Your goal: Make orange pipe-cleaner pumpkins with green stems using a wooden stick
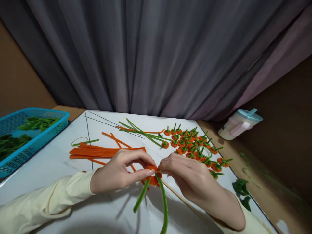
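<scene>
Between my two hands is a small orange pipe-cleaner pumpkin (154, 180), with a green pipe cleaner (163, 198) bent through it so that two ends hang down. My left hand (124, 167) pinches the pumpkin's left side between thumb and fingers. From the right, my right hand (190, 177) closes its fingertips at the upper right edge of the pumpkin, by the green piece; exactly what they grip is hidden. A thin wooden stick (181, 197) slants away below my right hand, its upper end near the pumpkin.
A bundle of orange pipe cleaners (104, 151) lies behind my left hand, loose green ones (143, 132) farther back. Several finished pumpkins (185, 143) with a tape roll (204, 151) sit behind my right hand. A blue basket (36, 156) stands left, a lidded cup (240, 125) right.
</scene>
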The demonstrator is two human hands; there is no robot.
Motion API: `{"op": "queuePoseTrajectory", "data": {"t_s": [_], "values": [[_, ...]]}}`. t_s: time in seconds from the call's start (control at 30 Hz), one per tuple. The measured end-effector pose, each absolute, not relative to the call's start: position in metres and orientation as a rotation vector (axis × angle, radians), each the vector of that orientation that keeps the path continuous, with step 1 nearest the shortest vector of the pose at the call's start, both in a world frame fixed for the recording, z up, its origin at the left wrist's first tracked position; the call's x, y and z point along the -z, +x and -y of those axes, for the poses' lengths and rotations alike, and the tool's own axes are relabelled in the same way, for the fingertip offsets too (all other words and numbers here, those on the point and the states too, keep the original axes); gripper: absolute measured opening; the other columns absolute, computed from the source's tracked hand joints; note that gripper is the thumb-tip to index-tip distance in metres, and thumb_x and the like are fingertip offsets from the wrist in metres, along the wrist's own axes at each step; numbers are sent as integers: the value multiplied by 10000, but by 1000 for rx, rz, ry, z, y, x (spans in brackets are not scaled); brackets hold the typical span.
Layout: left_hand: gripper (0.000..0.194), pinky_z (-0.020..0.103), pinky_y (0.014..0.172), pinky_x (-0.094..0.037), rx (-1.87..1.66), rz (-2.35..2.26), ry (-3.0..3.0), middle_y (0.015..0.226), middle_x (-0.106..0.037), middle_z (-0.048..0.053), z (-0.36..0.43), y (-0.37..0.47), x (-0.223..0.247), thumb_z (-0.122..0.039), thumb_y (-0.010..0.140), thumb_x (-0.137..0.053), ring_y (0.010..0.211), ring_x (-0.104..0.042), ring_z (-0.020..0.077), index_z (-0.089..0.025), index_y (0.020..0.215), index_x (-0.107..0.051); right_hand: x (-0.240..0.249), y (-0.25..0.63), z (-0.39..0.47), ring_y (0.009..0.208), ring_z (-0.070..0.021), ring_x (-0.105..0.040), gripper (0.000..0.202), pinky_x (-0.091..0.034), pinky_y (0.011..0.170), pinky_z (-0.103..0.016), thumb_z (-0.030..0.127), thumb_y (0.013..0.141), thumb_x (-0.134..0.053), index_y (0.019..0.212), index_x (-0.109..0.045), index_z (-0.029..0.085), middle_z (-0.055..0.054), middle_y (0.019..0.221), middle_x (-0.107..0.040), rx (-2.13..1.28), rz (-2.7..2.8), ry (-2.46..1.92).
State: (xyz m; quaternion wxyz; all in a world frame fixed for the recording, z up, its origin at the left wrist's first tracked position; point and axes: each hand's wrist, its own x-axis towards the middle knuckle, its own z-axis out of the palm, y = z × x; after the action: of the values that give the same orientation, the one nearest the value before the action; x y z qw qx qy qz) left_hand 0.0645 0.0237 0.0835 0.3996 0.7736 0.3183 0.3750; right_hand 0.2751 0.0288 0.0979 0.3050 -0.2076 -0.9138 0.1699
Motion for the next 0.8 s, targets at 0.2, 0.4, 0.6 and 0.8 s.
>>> {"op": "queuePoseTrajectory", "data": {"t_s": [0.2,0.4,0.6,0.8], "values": [[99,185,670,-516,-980,-816,1981,805,-687,29,-24,65,-81,-142,803,-608,726,-646,113,-134,899,-632,-92,274,-27,675,-144,-525,290,-429,590,-254,-37,838,-339,913,-555,141,-60,760,-604,-322,2429,-562],[116,210,659,-522,-1120,-749,2110,785,-690,56,-22,65,-75,-112,798,-605,710,-648,129,-113,911,-632,-91,273,-27,649,-141,-504,282,-396,564,-250,-55,813,-354,897,-549,131,-57,738,-596,-302,2411,-536],[150,232,671,-535,-1190,-709,2228,782,-687,66,-21,66,-74,-83,800,-588,727,-652,147,-113,941,-630,-90,272,-25,647,-141,-494,275,-395,557,-245,-46,811,-351,870,-554,130,-63,722,-588,-295,2410,-580],[171,243,689,-541,-1264,-659,2282,790,-676,71,-18,68,-73,-39,786,-587,745,-646,150,-112,936,-624,-90,271,-25,642,-143,-502,307,-398,556,-246,-60,797,-332,853,-571,124,-63,699,-586,-298,2390,-602]]}}
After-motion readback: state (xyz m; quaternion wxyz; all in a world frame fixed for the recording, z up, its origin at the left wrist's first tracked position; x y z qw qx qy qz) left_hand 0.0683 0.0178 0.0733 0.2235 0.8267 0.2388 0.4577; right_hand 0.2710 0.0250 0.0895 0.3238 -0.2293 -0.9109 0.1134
